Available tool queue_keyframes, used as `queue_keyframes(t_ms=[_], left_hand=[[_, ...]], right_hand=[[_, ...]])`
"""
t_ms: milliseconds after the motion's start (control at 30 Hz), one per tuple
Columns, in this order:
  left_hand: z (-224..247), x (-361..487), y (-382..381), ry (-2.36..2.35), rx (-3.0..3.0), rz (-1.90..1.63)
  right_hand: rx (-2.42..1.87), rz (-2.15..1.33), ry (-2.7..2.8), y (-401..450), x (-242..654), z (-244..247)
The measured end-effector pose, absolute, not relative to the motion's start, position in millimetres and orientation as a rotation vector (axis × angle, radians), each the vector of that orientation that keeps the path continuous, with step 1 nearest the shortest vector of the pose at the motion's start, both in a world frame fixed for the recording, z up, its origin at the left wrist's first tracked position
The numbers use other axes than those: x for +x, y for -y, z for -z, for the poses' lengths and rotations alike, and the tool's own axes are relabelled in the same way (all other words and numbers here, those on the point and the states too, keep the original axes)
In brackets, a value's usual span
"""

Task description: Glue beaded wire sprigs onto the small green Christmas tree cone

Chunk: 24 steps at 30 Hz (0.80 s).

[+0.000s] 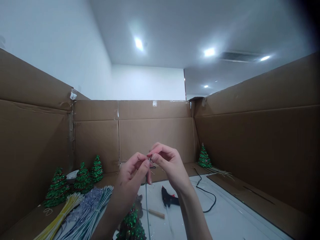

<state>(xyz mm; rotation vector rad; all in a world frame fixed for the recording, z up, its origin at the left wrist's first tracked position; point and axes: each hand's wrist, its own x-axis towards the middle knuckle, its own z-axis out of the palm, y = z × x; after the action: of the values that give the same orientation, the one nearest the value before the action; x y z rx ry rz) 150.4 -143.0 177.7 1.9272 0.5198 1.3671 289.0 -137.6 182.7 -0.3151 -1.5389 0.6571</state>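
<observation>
In the middle of the view, my left hand and my right hand meet at the fingertips. Both are closed in a pinch on the top end of a thin teal wire, which hangs straight down between them. A small shiny tip shows between the fingers, too small to name. Below my left hand stands a green tinsel Christmas tree, partly hidden by the forearm. A black glue gun lies under my right wrist, which covers part of it.
Bundles of yellow wires, purple wires and teal wires lie at left. Several small tinsel trees stand behind them; another tree is at far right. A wooden stick and black cord lie on the white table. Cardboard walls surround it.
</observation>
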Motion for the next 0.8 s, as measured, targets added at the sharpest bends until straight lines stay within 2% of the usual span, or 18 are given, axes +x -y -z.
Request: queue_keyframes(t_ms=[333,800], left_hand=[[-179.0,147.8,149.7,-0.527,2.040,-1.410],[-176.0,152.3,147.4,-0.550,2.033,-1.526]], right_hand=[[-0.191,-0.786,1.469,130.2,279.1,-178.9],[-0.319,-0.784,1.521,145.2,272.2,-183.5]])
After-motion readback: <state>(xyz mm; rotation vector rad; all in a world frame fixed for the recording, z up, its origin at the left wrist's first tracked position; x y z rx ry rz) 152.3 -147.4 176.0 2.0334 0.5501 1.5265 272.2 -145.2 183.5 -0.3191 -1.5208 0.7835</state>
